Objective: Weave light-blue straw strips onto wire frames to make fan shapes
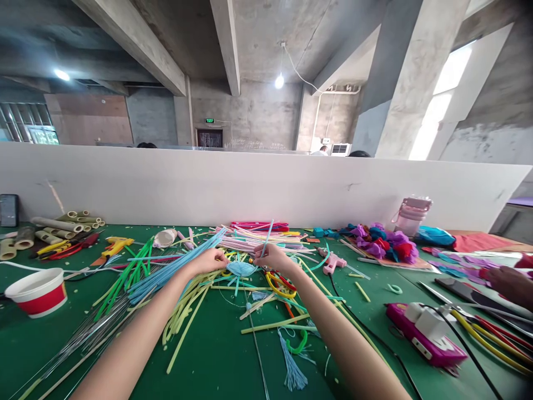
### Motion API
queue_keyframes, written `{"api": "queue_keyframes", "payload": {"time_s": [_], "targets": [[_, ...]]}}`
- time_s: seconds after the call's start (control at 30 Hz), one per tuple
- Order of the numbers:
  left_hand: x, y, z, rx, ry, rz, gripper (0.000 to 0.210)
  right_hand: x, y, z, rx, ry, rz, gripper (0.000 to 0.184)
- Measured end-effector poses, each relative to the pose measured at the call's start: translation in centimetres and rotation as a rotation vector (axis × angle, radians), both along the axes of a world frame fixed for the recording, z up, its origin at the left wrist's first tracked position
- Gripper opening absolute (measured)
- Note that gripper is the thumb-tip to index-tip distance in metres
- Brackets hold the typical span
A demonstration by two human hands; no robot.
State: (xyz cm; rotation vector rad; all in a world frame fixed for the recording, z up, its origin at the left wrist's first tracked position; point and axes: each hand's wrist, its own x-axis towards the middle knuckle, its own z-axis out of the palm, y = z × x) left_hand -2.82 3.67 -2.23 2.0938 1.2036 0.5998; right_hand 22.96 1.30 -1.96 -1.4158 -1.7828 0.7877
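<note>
My left hand (211,261) is closed in a pinch at the left edge of a small light-blue woven disc (241,269). Thin blue strips stick out below the disc. My right hand (272,259) pinches a thin light-blue strip (268,232) that points upward, close to the disc's right side. Under and beside my left forearm lies a bundle of blue strips (166,271). Yellow-green strips (189,305) fan out beneath the hands, and pink strips (258,242) lie behind them. Yellow and orange loops (281,286) rest below my right hand.
To the left are a white-red paper cup (39,293), green strips (132,269), a yellow glue gun (116,246) and bamboo pieces (66,226). A pink glue gun (333,261), blue tassel (292,364) and magenta power strip (425,336) sit right. Another person's hand (510,284) is far right.
</note>
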Motion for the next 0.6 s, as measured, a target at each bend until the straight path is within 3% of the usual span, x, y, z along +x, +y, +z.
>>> {"api": "queue_keyframes", "payload": {"time_s": [0.27,0.33,0.43,0.6], "targets": [[-0.5,-2.9,-0.3,-0.205,-0.482,0.108,0.039,1.0,-3.2,-2.8,0.132,-0.192,-0.058,0.016],[-0.3,-3.3,-0.8,-0.222,-0.543,0.164,0.042,1.2,-3.7,-2.9,0.159,-0.218,-0.043,0.008],[-0.1,-3.4,-2.2,-0.232,-0.607,0.245,0.049,1.1,-3.8,-3.1,0.195,-0.235,-0.027,0.012],[0.5,-3.6,-3.3,-0.169,-0.616,0.243,0.044,0.2,-3.6,-3.8,0.217,-0.224,-0.073,0.018]]}}
